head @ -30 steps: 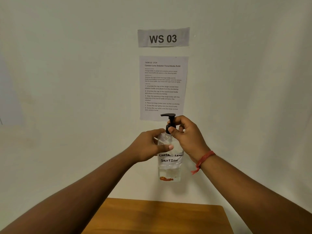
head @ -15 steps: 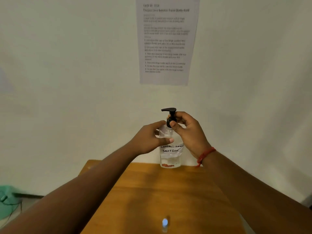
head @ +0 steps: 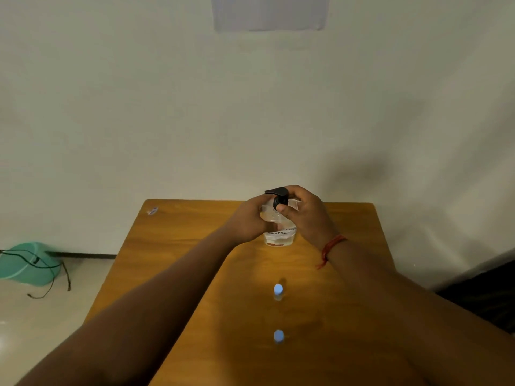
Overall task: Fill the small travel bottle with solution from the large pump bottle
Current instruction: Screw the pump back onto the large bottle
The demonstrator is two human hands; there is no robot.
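a clear large pump bottle (head: 279,237) stands upright on a wooden counter (head: 178,246) between both hands. the left hand (head: 249,220) curls around the bottle's body; the right hand (head: 306,213) pinches the black pump collar (head: 279,201) at its neck. nearer the person than the hands, two small blue-capped travel bottles (head: 278,291) stand apart, one (head: 278,336) closer still.
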